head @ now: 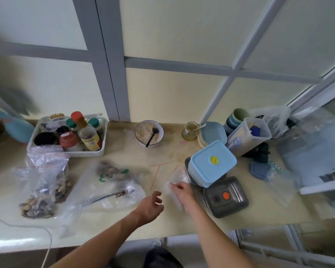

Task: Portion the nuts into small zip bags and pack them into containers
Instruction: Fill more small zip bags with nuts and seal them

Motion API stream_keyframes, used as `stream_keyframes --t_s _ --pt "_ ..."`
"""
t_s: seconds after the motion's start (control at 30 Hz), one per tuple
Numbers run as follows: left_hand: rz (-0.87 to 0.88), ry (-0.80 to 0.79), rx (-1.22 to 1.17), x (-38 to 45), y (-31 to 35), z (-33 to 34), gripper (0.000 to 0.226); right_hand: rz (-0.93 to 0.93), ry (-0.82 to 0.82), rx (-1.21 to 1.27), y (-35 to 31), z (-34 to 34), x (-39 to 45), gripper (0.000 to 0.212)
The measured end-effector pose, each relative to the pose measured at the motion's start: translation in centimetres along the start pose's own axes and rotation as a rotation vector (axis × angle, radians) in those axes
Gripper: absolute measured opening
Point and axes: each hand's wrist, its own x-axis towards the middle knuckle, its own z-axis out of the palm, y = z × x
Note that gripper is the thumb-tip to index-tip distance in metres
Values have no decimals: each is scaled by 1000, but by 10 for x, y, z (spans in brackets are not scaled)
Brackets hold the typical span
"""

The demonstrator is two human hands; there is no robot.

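Hands work near the blue-lidded container point(212, 163), both reaching in from the near edge of the bench point(182, 219). Right hand point(182, 192) lies just in front of and left of that container, fingers curled onto a small clear zip bag point(175, 182), pinching its upper edge. Left hand point(152, 205) hovers just left of the right one, fingers loosely spread and half curled, holding nothing; whether it touches the bag cannot be told. The two hands are close but apart.

Nuts sit well to the left of the container: a clear bag of mixed nuts point(41, 192) near the bench's left end, and a larger clear bag with green marking point(108, 184) between it and the hands. More flat zip bags with red strips point(159, 171) lie just left of the container. A grey container point(225, 197) with an orange spot sits touching its near side.

Behind and left of the container stand a bowl of oats point(149, 132) with a dark spoon, and farther left a white basket of jars point(70, 136).

The small bag's contents are blurred and cannot be made out. The grey container is partly covered by the blue-lidded one.
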Motion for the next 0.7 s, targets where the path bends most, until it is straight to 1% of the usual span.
stream_keyframes --t_s 0.07,0.13,0.17,0.23,0.27,0.33,0.37,0.4,0.47,0.53,0.6,0.63,0.7 --pt "-117 -1 -166 10 13 12 59 32 -92 44 -3 -2 6 38" --pt "-177 23 -348 20 24 20 55 98 -189 165 -4 -6 10 54" --pt "-209 46 -446 25 29 23 57 116 -229 195 -2 -9 15 58" --pt "-292 121 -587 38 32 26 65 96 -265 181 1 -14 24 56" --pt "-323 172 -582 44 31 27 58 78 -253 176 3 -17 27 51" --pt "-355 268 -517 55 25 28 32 43 -183 183 7 -20 34 43" --pt "-371 310 -487 61 20 29 24 12 -154 153 6 -23 34 41" --pt "-385 347 -466 65 16 30 20 -27 -158 85 4 -28 33 41" --pt "-417 394 -383 72 6 32 13 -64 -208 -8 2 -35 28 42" --pt "-407 383 -334 75 -1 35 11 -88 -228 -30 2 -38 30 47" --pt "-404 331 -243 68 9 30 15 -110 -189 -16 5 -39 34 47" --pt "-435 268 -247 63 15 24 18 -118 -136 -15 6 -38 36 42" --pt "-416 153 -52 50 14 12 25 -88 -7 43 9 -36 40 21"
